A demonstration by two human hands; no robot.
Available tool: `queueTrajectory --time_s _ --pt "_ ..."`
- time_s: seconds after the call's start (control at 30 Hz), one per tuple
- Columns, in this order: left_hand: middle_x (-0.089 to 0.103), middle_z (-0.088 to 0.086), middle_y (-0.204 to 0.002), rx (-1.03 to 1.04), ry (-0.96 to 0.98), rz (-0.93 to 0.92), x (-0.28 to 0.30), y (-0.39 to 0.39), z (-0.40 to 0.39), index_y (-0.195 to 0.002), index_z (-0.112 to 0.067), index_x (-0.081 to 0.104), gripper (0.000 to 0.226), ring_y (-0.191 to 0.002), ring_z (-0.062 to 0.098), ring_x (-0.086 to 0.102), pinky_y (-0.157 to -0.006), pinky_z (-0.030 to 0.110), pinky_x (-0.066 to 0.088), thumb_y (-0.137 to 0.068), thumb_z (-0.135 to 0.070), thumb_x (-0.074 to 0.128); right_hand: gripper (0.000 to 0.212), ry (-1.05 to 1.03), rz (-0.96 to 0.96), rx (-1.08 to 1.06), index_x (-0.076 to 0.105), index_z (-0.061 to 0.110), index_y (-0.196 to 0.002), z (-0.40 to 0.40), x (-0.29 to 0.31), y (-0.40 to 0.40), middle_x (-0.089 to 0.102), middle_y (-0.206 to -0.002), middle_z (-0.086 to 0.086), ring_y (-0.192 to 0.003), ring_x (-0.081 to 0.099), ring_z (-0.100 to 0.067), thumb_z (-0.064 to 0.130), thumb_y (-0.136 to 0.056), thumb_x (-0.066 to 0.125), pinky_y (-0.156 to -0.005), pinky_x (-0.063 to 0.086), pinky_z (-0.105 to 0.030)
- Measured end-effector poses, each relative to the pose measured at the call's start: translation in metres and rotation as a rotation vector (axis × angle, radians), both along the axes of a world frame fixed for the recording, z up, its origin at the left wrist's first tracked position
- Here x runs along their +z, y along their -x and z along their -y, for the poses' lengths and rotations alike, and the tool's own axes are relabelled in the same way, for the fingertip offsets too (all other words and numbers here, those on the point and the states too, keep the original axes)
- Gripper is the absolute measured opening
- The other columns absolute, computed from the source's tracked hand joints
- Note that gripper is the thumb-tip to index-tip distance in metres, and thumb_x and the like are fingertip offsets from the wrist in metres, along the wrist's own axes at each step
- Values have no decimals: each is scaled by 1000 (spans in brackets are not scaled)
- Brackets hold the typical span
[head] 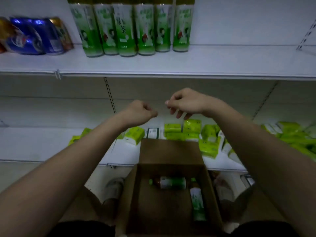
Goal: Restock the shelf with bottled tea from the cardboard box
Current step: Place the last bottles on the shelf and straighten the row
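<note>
Several green-labelled tea bottles [130, 28] stand in a row on the white upper shelf [222, 64]. Below me an open cardboard box [171, 151] holds two tea bottles lying flat: one [168, 182] across the back, one [197, 200] along the right wall. My left hand [140, 111] hangs above the box, curled with nothing in it. My right hand [185, 101] is beside it, a little higher, fingers loosely bent and apart, holding nothing. Both hands are below the shelf edge.
Blue and gold snack bags [32, 36] lie at the shelf's left end. Green tissue packs [189, 130] fill the lower shelf behind the box. The upper shelf is bare to the right of the bottles.
</note>
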State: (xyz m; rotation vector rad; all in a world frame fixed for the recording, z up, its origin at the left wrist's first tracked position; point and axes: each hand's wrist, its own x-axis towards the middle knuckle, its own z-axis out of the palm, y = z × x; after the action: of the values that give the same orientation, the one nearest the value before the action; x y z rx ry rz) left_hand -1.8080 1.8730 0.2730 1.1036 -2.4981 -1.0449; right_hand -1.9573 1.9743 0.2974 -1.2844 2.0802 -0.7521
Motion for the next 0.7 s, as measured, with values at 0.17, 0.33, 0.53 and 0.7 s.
queueTrajectory --time_s 0.17,0.33,0.53,0.7 --pt "67 11 -98 -20 -160 155 -111 6 -16 -99 -3 72 25 -96 22 62 -58 18 39 -88 -24 64 28 -143 128 -93 65 8 -84 -10 -111 8 67 -81 -12 -65 60 -25 29 -96 52 -50 45 -25" --pt "68 5 -92 -44 -332 296 -212 5 -29 -90 -16 73 26 -96 24 65 -76 26 43 -85 -37 58 22 -293 271 -220 59 15 -99 -28 -214 12 64 -93 -9 -66 57 -16 35 -97 50 -61 47 -27" --pt "63 1 -102 -14 -575 431 -307 12 -38 -107 -16 65 37 -95 18 60 -86 32 48 -82 -43 64 34 -502 336 -361 52 9 -64 -56 -317 30 48 -65 -13 -60 52 -23 28 -93 54 -61 42 -30" --pt "56 6 -131 -147 -499 530 -367 31 -40 -130 -16 53 55 -114 25 57 -98 35 46 -81 -40 60 19 -642 346 -385 57 6 -99 -79 -395 36 55 -90 -12 -80 54 -29 24 -94 53 -69 40 -33"
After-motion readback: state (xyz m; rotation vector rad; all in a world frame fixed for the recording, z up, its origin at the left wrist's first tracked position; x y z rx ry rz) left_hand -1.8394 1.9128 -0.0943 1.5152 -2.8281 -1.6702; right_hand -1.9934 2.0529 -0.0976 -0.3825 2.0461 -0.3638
